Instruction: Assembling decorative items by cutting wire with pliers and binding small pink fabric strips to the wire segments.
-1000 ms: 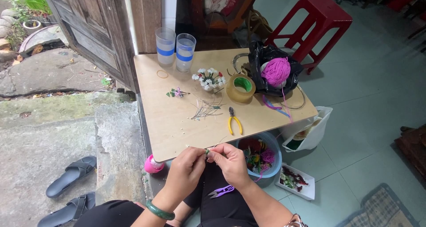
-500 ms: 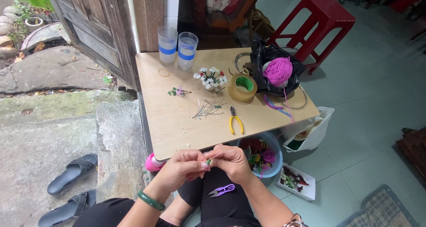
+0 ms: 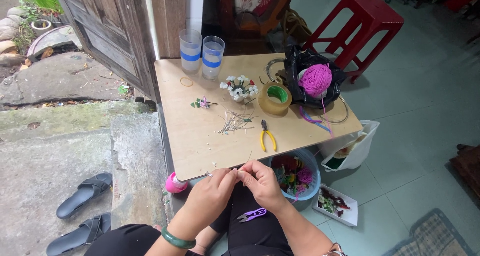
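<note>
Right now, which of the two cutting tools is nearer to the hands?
The small purple snips on the lap, just below the hands. The yellow-handled pliers lie farther away on the wooden table.

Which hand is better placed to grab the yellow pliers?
Probably the right hand: the yellow pliers lie on the table nearly straight ahead of it. The left hand sits further to the side and pinches a small wire piece.
</note>
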